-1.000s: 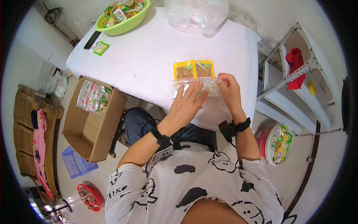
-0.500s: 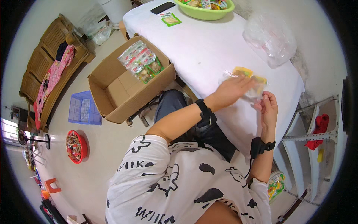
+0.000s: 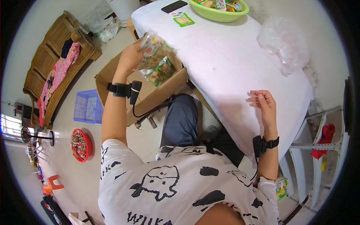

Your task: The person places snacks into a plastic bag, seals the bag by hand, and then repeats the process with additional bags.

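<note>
My left hand (image 3: pixel 130 59) is at the cardboard box (image 3: pixel 108 77) on the left, its fingers closed on the edge of a clear plastic food packet (image 3: pixel 153 47), smeared by motion. Just below it, more filled packets (image 3: pixel 159 73) with green edging lie inside the box; part of the pile is hidden by the held one. My right hand (image 3: pixel 264 105) hovers over the near right part of the white-covered table (image 3: pixel 225 60), fingers apart and holding nothing. A dark strap with a small device sits on each wrist.
At the table's far side stand a green basin (image 3: pixel 221 14) of packets, a single green-edged packet (image 3: pixel 182 19) and a black phone (image 3: pixel 174 6). A crumpled clear bag (image 3: pixel 284 45) lies at the right. A blue crate (image 3: pixel 88 107) and red basin (image 3: pixel 81 145) stand on the floor.
My left hand has swung from the table's right side to the box, carrying the packet with it. My right hand has let go of the packet's edge and stays near its place.
</note>
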Demonstrator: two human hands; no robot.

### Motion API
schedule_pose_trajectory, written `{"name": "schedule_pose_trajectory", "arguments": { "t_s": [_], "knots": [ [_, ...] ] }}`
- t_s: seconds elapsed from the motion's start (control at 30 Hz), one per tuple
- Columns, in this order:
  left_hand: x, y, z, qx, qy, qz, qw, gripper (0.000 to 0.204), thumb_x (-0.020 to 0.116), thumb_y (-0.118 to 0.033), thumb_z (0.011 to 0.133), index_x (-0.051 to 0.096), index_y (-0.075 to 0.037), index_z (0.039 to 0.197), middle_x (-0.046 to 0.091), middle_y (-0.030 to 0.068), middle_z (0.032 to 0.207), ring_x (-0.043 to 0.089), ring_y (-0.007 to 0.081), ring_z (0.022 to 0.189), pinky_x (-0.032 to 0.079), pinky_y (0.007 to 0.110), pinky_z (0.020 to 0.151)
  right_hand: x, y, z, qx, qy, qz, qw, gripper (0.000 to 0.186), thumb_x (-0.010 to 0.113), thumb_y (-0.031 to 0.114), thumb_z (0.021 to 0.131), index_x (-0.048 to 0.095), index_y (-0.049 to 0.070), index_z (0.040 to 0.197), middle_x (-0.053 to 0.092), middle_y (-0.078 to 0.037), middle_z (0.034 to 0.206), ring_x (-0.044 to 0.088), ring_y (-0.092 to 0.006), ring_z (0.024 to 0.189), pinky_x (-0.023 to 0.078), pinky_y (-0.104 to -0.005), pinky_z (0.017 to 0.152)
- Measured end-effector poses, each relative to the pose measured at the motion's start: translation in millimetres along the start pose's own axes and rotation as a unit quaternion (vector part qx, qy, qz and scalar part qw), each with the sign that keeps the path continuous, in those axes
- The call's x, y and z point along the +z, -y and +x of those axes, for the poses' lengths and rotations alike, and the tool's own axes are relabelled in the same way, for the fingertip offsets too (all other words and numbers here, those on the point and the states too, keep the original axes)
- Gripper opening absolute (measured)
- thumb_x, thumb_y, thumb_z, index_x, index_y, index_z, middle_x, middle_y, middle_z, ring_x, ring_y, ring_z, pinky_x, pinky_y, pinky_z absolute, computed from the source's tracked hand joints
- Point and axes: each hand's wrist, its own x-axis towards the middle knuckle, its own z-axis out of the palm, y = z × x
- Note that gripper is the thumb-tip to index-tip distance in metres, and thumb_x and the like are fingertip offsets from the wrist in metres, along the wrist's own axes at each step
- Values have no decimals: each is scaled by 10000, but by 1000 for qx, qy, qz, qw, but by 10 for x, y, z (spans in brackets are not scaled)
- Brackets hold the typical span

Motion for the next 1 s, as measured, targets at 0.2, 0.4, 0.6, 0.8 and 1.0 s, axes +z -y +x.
{"name": "schedule_pose_trajectory", "arguments": {
  "t_s": [0.2, 0.4, 0.6, 0.8, 1.0],
  "knots": [
    [683, 1053, 464, 116, 194, 178, 958, 309, 547, -288, 829, 648, 3, 857, 623, 231, 891, 594, 376, 840, 469, 439, 765, 147, -195, 130, 37, 5, 12, 999, 153, 477, 153, 930, 565, 38, 980, 637, -91, 1004, 618, -132, 802, 462, -231, 686],
    [1273, 1406, 811, 215, 214, 231, 925, 324, 502, -284, 865, 628, 11, 913, 613, 231, 893, 581, 391, 846, 459, 445, 769, 94, -416, 195, 53, -11, 11, 998, 147, 480, 150, 930, 563, 37, 972, 638, -82, 993, 612, -118, 777, 451, -210, 638],
    [1490, 1856, 817, 128, 185, 195, 955, 362, 526, -315, 833, 643, 27, 858, 623, 242, 914, 594, 397, 844, 468, 447, 770, 219, -436, 214, 44, -12, 10, 999, 147, 477, 155, 932, 564, 40, 955, 639, -74, 983, 609, -107, 746, 449, -212, 615],
    [1117, 917, 589, 16, 58, 142, 988, 378, 549, -340, 847, 624, -27, 1045, 636, 196, 985, 607, 353, 909, 475, 416, 781, 126, -461, 166, 41, -33, -10, 999, 147, 494, 160, 915, 572, 42, 953, 644, -60, 964, 609, -105, 761, 449, -216, 631],
    [666, -36, 578, 60, -10, -184, 981, 330, 535, -281, 879, 602, -48, 1103, 654, 101, 987, 632, 231, 851, 478, 342, 728, 130, -437, 151, 33, -20, 4, 999, 152, 496, 162, 923, 584, 44, 958, 642, -41, 926, 612, -111, 758, 457, -223, 631]
  ]
}}
